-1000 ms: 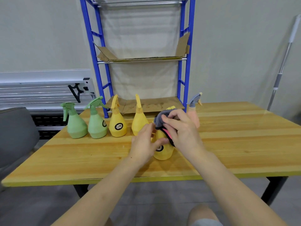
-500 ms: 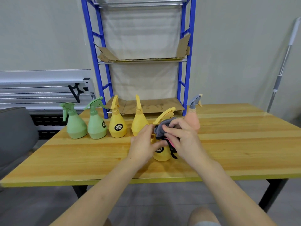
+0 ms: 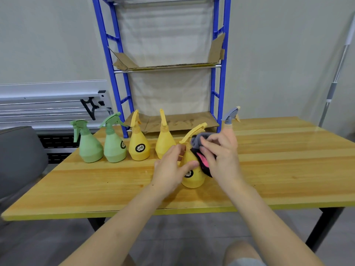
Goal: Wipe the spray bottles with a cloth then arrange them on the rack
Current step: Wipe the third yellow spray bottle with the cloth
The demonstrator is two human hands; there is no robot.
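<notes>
Left hand grips yellow bottle, right hand pinches cloth, over wooden table.

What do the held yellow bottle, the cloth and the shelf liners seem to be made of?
Yellow bottle: likely matte plastic, smooth and evenly coloured. Cloth: soft fabric, perhaps microfibre, bunching in folds. Shelf liners: brown corrugated cardboard, with bent flaps and creases.

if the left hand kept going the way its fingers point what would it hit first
The left hand points up and right at the yellow bottle it already grips; past that, probably the cloth in the right hand.
</notes>
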